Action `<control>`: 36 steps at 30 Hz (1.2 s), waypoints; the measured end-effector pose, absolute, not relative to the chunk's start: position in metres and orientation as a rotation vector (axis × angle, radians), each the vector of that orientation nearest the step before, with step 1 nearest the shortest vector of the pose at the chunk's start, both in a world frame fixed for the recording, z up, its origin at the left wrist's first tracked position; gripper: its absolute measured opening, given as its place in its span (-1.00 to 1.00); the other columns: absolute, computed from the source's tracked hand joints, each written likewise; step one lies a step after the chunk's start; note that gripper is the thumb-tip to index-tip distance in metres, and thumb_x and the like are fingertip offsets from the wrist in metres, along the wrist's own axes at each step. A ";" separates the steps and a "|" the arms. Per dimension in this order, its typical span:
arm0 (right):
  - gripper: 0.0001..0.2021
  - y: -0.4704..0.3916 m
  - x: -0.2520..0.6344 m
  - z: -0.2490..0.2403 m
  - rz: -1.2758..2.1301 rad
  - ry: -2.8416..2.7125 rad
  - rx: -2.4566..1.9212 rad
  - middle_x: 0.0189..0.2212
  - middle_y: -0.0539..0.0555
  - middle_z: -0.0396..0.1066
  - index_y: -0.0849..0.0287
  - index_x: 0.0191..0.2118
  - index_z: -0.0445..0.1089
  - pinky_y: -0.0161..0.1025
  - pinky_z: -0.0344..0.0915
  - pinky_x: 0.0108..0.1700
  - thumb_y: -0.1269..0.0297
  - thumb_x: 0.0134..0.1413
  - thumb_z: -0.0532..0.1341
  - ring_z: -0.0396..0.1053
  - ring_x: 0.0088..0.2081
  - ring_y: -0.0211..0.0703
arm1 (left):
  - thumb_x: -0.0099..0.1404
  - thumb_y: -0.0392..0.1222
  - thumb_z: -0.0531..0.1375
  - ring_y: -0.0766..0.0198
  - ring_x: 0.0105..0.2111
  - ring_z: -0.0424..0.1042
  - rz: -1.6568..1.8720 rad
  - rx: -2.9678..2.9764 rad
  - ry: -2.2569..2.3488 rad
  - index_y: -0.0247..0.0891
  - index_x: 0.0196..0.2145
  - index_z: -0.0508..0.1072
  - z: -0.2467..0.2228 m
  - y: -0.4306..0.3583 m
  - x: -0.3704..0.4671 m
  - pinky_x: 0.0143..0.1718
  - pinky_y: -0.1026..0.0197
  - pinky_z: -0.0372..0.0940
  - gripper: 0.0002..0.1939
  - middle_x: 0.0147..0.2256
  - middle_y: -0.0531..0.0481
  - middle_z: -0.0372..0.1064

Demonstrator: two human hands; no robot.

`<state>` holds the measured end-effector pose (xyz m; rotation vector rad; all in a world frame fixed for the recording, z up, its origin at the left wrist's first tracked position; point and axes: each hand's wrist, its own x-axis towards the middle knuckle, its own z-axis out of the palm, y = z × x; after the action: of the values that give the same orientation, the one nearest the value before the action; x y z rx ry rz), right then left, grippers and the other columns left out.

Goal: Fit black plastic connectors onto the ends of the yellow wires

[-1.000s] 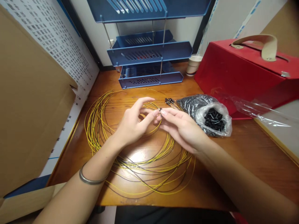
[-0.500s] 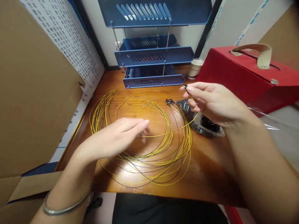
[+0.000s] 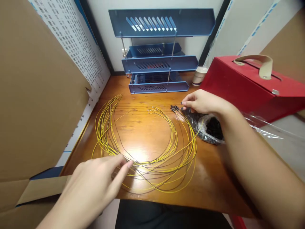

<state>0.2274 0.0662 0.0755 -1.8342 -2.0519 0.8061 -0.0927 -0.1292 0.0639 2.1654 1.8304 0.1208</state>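
Note:
Several long yellow and black wires [image 3: 157,160] lie in a loose ring on the wooden table. At the near left of the ring, my left hand [image 3: 102,178] is curled over them. Its thumb and forefinger close around the yellow wire, though the grip is partly hidden. My right hand [image 3: 202,101] pinches a small black connector, mostly hidden by the fingertips, just right of a cluster of black connectors [image 3: 174,108] on wire ends. Bare metal-tipped wire ends [image 3: 152,109] lie inside the ring. Below my right hand rests a clear plastic bag [image 3: 202,133] of black parts.
A blue tiered file rack [image 3: 159,87] stands at the back, with a paper cup [image 3: 199,76] beside it. To the right sits a red box [image 3: 240,82] with a beige handle. Cardboard [image 3: 40,95] walls off the left side. The table's front edge is near my lap.
My right hand has lowered the connector beside the cluster. My left hand has come down and nearer to me, and the loose yellow wire has shifted left. The view has tilted up slightly.

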 end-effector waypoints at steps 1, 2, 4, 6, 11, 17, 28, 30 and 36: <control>-0.85 0.069 0.223 0.071 0.843 -2.032 -1.820 -0.38 0.12 0.59 0.21 -0.39 0.54 -0.31 0.29 -0.55 0.39 0.14 0.21 0.39 -0.54 -0.26 | 0.41 0.10 0.06 0.12 -0.47 0.50 0.070 2.177 1.836 -0.10 -0.39 0.54 0.060 -0.131 -0.090 -0.47 0.21 0.15 -0.62 -0.46 0.01 0.53; -0.86 0.072 0.219 0.066 0.879 -1.998 -1.815 -0.39 0.12 0.59 0.20 -0.38 0.54 -0.31 0.31 -0.56 0.40 0.12 0.22 0.41 -0.53 -0.24 | 0.41 0.10 0.06 0.12 -0.48 0.49 0.055 2.193 1.816 -0.11 -0.41 0.51 0.057 -0.132 -0.087 -0.48 0.20 0.13 -0.62 -0.48 0.01 0.52; -0.87 0.075 0.211 0.060 0.881 -1.959 -1.829 -0.42 0.12 0.59 0.20 -0.38 0.55 -0.29 0.36 -0.55 0.43 0.11 0.23 0.45 -0.53 -0.19 | 0.40 0.09 0.09 0.15 -0.47 0.48 0.118 2.233 1.656 -0.11 -0.42 0.49 0.052 -0.132 -0.082 -0.46 0.20 0.18 -0.65 -0.47 0.02 0.51; -0.86 0.078 0.204 0.055 0.767 -2.025 -1.854 -0.41 0.12 0.60 0.20 -0.34 0.57 -0.27 0.41 -0.44 0.46 0.11 0.24 0.49 -0.49 -0.17 | 0.40 0.07 0.11 0.17 -0.39 0.48 0.257 2.254 1.449 -0.10 -0.41 0.48 0.050 -0.127 -0.079 -0.31 0.18 0.29 -0.69 -0.43 0.03 0.52; -0.79 0.083 0.198 0.046 0.417 -2.155 -1.909 -0.21 0.22 0.61 0.18 -0.14 0.61 -0.10 0.38 -0.01 0.39 0.14 0.27 0.55 -0.14 0.08 | 0.47 0.03 0.03 0.12 -0.11 0.49 0.456 2.203 1.515 -0.13 -0.16 0.55 0.050 -0.087 -0.087 -0.01 0.08 0.34 -0.66 -0.11 -0.06 0.56; -0.75 0.083 0.196 0.040 0.331 -2.142 -1.967 -0.11 0.23 0.59 0.10 -0.06 0.60 -0.03 0.35 0.06 0.29 0.15 0.28 0.51 -0.02 0.13 | 0.43 0.12 0.02 -0.01 0.14 0.39 0.291 2.279 1.610 -0.25 0.08 0.47 0.034 -0.010 -0.107 0.21 -0.03 0.24 -0.50 0.14 -0.20 0.43; -0.82 0.078 0.192 0.047 0.284 -2.168 -1.945 -0.20 0.19 0.60 0.10 -0.20 0.62 0.13 0.29 0.10 0.33 0.11 0.27 0.49 -0.02 0.20 | 0.38 0.11 0.05 -0.29 0.15 0.37 0.038 2.201 2.145 -0.24 0.07 0.47 0.033 0.044 -0.123 0.12 -0.34 0.23 -0.51 0.17 -0.26 0.40; -0.82 0.075 0.189 0.051 0.320 -2.208 -1.918 -0.21 0.19 0.60 0.10 -0.20 0.62 0.03 0.34 0.02 0.32 0.09 0.28 0.51 -0.08 0.16 | 0.35 0.04 0.10 -0.17 0.13 0.41 0.194 2.271 2.018 -0.25 0.05 0.49 0.033 0.051 -0.109 0.13 -0.18 0.28 -0.55 0.15 -0.24 0.43; -0.79 0.058 0.176 0.056 0.355 -2.287 -1.890 -0.16 0.24 0.59 0.10 -0.16 0.62 0.00 0.38 -0.07 0.27 0.12 0.27 0.52 -0.08 0.22 | 0.25 -0.01 0.23 0.08 -0.14 0.54 0.458 2.125 1.575 -0.30 -0.09 0.58 0.025 0.079 -0.063 -0.03 0.11 0.37 -0.62 -0.08 -0.18 0.58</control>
<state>0.1758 0.0585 0.0561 -1.8900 -2.2871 0.3547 -0.0634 0.0791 0.0247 2.1251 1.5752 0.4584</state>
